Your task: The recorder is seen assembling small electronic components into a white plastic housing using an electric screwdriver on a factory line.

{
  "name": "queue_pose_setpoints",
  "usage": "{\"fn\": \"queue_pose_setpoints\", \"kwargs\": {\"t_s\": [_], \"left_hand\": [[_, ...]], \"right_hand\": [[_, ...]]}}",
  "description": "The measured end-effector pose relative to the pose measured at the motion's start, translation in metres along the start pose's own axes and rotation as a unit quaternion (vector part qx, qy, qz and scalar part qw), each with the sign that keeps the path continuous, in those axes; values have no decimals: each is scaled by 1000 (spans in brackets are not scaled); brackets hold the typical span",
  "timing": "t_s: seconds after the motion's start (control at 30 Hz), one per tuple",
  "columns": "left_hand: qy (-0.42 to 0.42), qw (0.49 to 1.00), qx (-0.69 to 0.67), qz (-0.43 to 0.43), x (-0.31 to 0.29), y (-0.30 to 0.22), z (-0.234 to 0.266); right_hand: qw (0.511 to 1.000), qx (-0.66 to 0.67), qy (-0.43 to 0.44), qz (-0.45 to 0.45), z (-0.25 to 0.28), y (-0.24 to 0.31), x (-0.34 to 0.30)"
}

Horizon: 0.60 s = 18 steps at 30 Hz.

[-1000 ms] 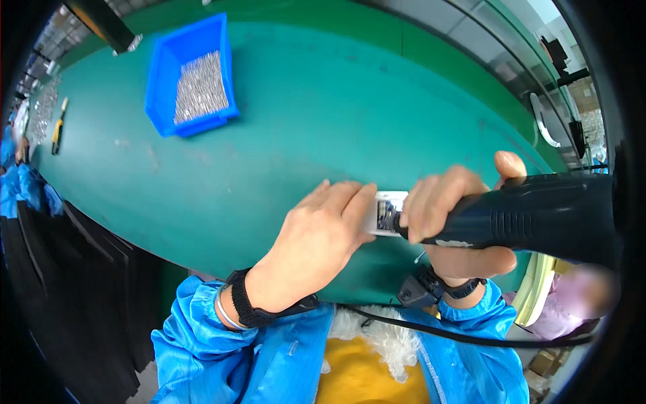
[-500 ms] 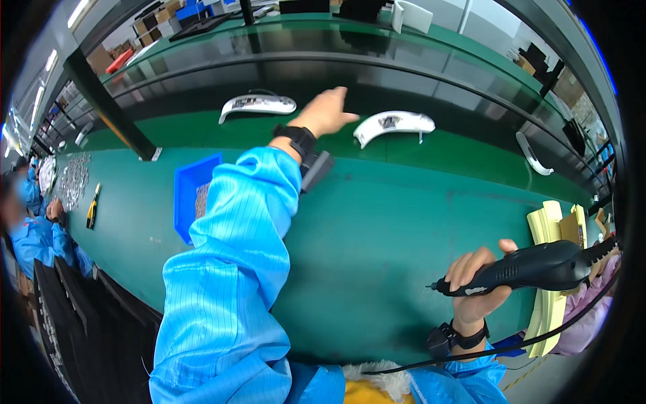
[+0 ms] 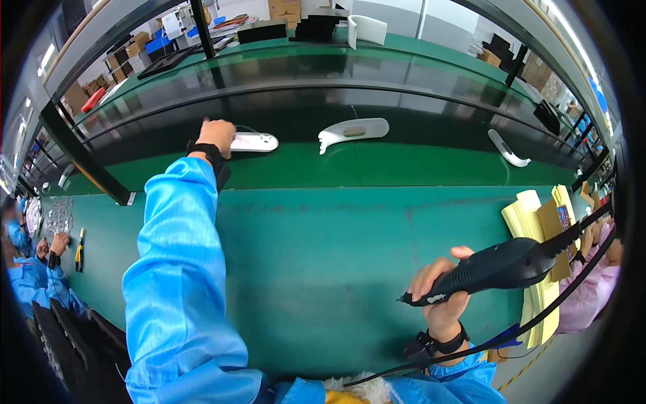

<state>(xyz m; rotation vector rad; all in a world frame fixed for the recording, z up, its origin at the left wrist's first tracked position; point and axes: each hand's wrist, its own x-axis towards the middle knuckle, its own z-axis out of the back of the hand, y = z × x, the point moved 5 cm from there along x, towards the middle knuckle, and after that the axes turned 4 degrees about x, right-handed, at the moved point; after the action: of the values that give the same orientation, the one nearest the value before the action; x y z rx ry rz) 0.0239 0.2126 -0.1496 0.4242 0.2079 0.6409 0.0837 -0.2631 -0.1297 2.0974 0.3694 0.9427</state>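
Note:
At the far left of the bench my left hand is closed at the left end of a white curved housing. The hand covers that end, and the fingertips are partly hidden. My right hand grips a black corded electric screwdriver at the near right. Its thin bit points left, above the bench and touching nothing. Another white curved housing, with a slot in its middle, lies right of my left hand on the far strip. A third white curved housing lies farther right.
The green bench spreads between my arms. Yellow sheets and an open carton are at the right edge. A yellow-black tool lies at left near a co-worker's hands. Metal posts rise beyond.
My left hand has moved left from between two housings onto the left one, its fingers now closed. My left sleeve now covers where the blue bin stood. My right hand keeps holding the screwdriver.

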Motion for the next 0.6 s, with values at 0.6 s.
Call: {"fn": "queue_pose_setpoints", "kwargs": {"t_s": [0.6], "left_hand": [[-127,895,-377,-203,-318,-160,59]], "right_hand": [[995,10,82,-47,-39,-20,8]]}}
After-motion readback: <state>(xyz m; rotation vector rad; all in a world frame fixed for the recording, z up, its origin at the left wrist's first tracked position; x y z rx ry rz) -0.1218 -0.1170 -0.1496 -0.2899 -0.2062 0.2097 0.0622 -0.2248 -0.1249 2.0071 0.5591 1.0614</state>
